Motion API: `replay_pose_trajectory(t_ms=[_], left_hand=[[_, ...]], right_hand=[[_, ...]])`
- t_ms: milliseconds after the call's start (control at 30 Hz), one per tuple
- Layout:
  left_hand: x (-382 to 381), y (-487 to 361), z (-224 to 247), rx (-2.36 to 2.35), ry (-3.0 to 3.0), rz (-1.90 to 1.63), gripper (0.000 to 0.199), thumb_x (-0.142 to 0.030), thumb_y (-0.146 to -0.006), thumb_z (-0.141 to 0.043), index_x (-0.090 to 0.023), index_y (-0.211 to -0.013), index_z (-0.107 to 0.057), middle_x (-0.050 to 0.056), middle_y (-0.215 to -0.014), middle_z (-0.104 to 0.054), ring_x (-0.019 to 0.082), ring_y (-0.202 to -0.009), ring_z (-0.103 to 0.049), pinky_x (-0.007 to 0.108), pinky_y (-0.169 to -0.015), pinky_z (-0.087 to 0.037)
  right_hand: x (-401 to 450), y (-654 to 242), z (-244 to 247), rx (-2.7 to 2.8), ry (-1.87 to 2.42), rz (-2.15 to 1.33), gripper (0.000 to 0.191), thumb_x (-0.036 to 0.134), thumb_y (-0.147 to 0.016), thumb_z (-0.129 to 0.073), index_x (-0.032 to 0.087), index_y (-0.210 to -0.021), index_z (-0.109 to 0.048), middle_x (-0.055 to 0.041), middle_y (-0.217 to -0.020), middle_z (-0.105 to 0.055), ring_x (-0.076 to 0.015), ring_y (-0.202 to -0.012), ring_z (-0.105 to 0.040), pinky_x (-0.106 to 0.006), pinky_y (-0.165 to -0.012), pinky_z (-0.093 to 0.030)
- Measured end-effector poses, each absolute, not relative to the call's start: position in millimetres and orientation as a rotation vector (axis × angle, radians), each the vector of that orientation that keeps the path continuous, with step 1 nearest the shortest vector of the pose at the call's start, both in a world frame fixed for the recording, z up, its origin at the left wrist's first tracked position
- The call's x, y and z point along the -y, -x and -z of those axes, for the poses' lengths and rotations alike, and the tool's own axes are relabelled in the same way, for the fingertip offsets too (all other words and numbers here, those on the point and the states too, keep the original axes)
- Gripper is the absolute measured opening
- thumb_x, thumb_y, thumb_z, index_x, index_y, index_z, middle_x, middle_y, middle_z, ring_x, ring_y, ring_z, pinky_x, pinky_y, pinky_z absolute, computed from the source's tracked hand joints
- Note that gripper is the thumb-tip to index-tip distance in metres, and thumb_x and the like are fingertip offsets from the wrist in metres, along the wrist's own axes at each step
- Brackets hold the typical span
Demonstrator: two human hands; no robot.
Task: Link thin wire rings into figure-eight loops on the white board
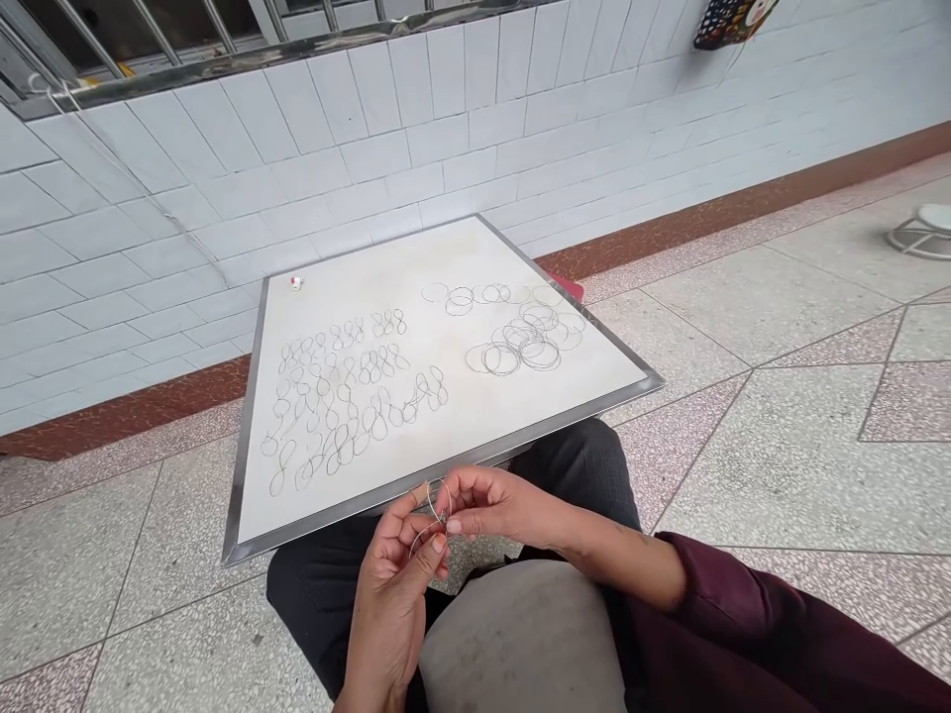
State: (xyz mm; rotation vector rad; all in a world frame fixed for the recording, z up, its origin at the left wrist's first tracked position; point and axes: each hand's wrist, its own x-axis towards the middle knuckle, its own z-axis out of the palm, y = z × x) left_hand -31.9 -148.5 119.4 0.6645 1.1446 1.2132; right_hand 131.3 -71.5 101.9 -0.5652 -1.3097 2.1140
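A thin wire loop (431,490) is held between both hands, just off the near edge of the white table (446,436). My left hand (401,574) pinches its lower part between thumb and fingers. From the right, my right hand (494,505) grips the same wire near its crossing, thumb and index finger together. The wire looks bent into a figure-eight, though fingers cover part of it. On the table's left half lie rows of figure-eight wires (378,426). Several round wire rings (539,352) overlap in a loose group on the right half.
A small white and red item (297,283) sits at the table's far left corner. Behind the table stands a white tiled wall (416,149) with a barred window (215,25) above. A white stool (928,228) is on the floor at far right.
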Motion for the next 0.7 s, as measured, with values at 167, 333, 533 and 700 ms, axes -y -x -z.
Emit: replay_pose_trajectory(t_ms=[167,333,533,700], left_hand=[[148.2,31.8,-116.4,-1.138,-0.659,-1.228,0.047,-0.026,-0.072,-0.083,-0.025,-0.117,-0.067,-0.002,-0.075,-0.062,0.011,-0.068,-0.050,0.023,-0.063,-0.041],[148.9,29.7,-118.9,-1.150,-0.645,-1.238,0.045,-0.026,-0.074,-0.081,-0.024,-0.117,-0.066,-0.001,-0.076,-0.064,0.011,-0.066,-0.051,0.023,-0.063,-0.042],[149.2,29.1,-119.6,-1.123,-0.612,-1.244,0.045,-0.023,-0.075,-0.080,-0.025,-0.118,-0.066,-0.002,-0.077,-0.064,0.011,-0.069,-0.053,0.022,-0.064,-0.043],[148.3,29.3,-116.9,-1.085,-0.578,-1.225,0.042,-0.023,-0.076,-0.079,-0.025,-0.116,-0.067,-0.001,-0.078,-0.064,0.011,-0.070,-0.055,0.021,-0.064,-0.043]], right_hand=[[70.6,-130.3,-100.3,1.324,0.573,-2.094,0.029,0.037,-0.076,-0.080,0.016,-0.088,-0.064,0.0024,-0.074,-0.061,-0.0090,-0.065,-0.054,-0.023,-0.062,-0.043],[70.5,-129.7,-93.9,1.313,0.587,-2.077,0.027,0.036,-0.077,-0.080,0.014,-0.086,-0.065,0.0024,-0.073,-0.061,-0.0075,-0.062,-0.051,-0.021,-0.059,-0.041],[70.5,-130.7,-91.2,1.319,0.567,-2.075,0.026,0.037,-0.082,-0.075,0.014,-0.090,-0.065,0.0009,-0.078,-0.063,-0.0080,-0.065,-0.054,-0.022,-0.062,-0.043],[70.9,-132.5,-92.5,1.335,0.539,-2.099,0.027,0.038,-0.083,-0.074,0.014,-0.093,-0.065,0.0008,-0.078,-0.063,-0.0078,-0.065,-0.054,-0.022,-0.063,-0.045]])
